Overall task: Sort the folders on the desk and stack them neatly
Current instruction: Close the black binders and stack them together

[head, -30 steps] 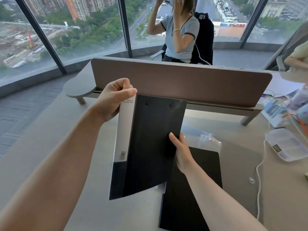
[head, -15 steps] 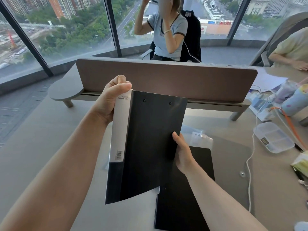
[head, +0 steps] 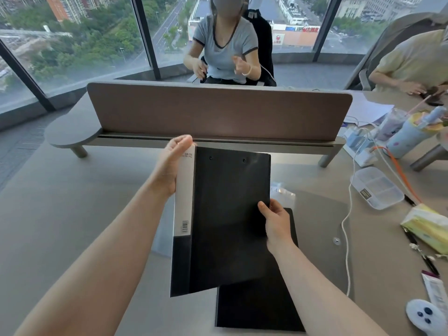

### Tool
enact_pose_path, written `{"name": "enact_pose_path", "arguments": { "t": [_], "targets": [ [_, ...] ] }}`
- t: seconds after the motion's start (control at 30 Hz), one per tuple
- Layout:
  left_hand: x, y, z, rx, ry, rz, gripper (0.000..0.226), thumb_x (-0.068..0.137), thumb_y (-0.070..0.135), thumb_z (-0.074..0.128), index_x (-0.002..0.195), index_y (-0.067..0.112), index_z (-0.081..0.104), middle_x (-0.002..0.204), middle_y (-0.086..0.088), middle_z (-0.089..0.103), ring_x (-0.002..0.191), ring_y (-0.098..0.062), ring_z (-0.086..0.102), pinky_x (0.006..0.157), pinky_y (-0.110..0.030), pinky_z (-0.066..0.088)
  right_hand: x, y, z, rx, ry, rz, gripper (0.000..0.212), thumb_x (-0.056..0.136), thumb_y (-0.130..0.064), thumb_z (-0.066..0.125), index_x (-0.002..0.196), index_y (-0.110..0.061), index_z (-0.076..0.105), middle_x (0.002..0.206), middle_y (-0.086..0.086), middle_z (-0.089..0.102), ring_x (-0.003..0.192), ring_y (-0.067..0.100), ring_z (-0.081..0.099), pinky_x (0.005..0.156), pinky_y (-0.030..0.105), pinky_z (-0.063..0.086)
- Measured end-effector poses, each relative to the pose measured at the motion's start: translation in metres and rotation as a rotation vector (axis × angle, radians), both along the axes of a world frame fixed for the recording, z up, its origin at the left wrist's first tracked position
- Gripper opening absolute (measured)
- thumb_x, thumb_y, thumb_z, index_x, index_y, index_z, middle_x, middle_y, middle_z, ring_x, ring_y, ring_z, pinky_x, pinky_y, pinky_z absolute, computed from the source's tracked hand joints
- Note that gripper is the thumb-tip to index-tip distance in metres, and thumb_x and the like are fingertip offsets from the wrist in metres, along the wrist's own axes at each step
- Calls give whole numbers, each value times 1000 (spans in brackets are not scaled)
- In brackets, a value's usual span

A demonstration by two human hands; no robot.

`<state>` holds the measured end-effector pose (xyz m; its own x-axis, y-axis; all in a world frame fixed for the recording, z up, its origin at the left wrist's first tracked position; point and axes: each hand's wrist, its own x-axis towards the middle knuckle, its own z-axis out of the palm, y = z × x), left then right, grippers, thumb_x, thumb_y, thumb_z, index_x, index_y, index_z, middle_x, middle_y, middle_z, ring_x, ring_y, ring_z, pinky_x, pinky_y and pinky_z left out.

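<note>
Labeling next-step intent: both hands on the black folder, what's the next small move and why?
Probably lower the held black folder flat onto the black folder on the desk and square the edges. Left hand and right hand hold it raised, tilted and offset above that one.

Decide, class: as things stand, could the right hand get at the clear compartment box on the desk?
Probably yes, once freed. The right hand is gripping the held black folder by its right edge, so it must let go first. Bare desk lies between it and the compartment box; only a white cable crosses there.
</note>
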<state>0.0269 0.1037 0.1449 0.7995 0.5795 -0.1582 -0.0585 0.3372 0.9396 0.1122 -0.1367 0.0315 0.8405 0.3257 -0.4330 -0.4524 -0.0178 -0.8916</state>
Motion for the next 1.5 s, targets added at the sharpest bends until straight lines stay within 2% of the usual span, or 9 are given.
{"name": "enact_pose_path", "arguments": {
  "t": [0.13, 0.3, 0.6, 0.8, 0.93, 1.07, 1.27, 1.43, 1.5],
  "targets": [
    [-1, -27, -46, 29, 254, 42, 25, 89, 41, 57, 100, 19, 59, 89, -4, 67, 80, -20, 65, 72, -36, 54, 2, -24, -6, -107, 6, -39, 16, 94, -18, 59, 104, -21, 71, 107, 0, 73, 105, 23, 66, 97, 44, 52],
    [-12, -68, -97, 78, 492, 3, 28, 92, 9, 45, 109, 16, 67, 105, -11, 72, 88, -26, 67, 69, -33, 51, 5, -56, -23, -272, 13, -73, 13, 96, -16, 56, 99, -20, 68, 102, 2, 71, 97, 22, 65, 83, 37, 52],
    [-21, -126, -144, 193, 696, -152, 48, 98, 6, 46, 142, 25, 44, 93, 7, 62, 80, -11, 62, 57, -24, 46, 1, -105, -57, -481, 66, -73, 22, 95, -8, 55, 115, -11, 64, 108, 5, 69, 96, 25, 64, 85, 36, 51],
    [-18, -133, -160, 262, 782, -107, 56, 97, 16, 52, 150, 29, 37, 123, -2, 62, 105, -26, 64, 92, -45, 54, 6, -111, -62, -634, -15, 26, 18, 93, -14, 54, 105, -21, 66, 105, 1, 69, 93, 24, 64, 84, 36, 52],
    [-16, -140, -164, 299, 799, -61, 53, 99, 22, 51, 149, 27, 38, 137, -3, 58, 118, -29, 60, 101, -49, 50, 8, -111, -66, -775, -68, 96, 22, 89, -22, 57, 108, -23, 67, 114, 9, 55, 102, 30, 58, 94, 40, 49],
    [-18, -145, -167, 378, 817, -33, 49, 100, 23, 51, 148, 27, 42, 140, -4, 54, 121, -30, 57, 100, -48, 50, 7, -111, -70, -810, -69, 163, 27, 86, -28, 58, 112, -26, 65, 114, 5, 61, 101, 28, 61, 90, 41, 51],
    [-29, -151, -171, 409, 960, -51, 46, 99, 36, 50, 141, 18, 48, 127, -7, 64, 104, -26, 64, 75, -33, 49, 15, -111, -70, -842, -47, 168, 6, 90, -19, 57, 94, -15, 60, 93, 2, 64, 82, 23, 57, 68, 31, 42],
    [-25, -152, -171, 405, 1060, -97, 35, 99, 37, 45, 82, 8, 56, 74, -4, 58, 72, -22, 58, 54, -27, 38, 22, -110, -71, -850, 25, 144, 18, 85, -19, 61, 96, -5, 67, 94, 13, 72, 84, 31, 64, 72, 36, 49],
    [-22, -151, -174, 346, 1074, -99, 37, 98, 38, 47, 79, 7, 55, 72, -4, 57, 65, -19, 55, 55, -28, 40, 25, -111, -74, -837, 58, 131, 26, 83, -17, 62, 100, 2, 68, 98, 19, 72, 93, 37, 66, 79, 40, 53]
  ]
}}
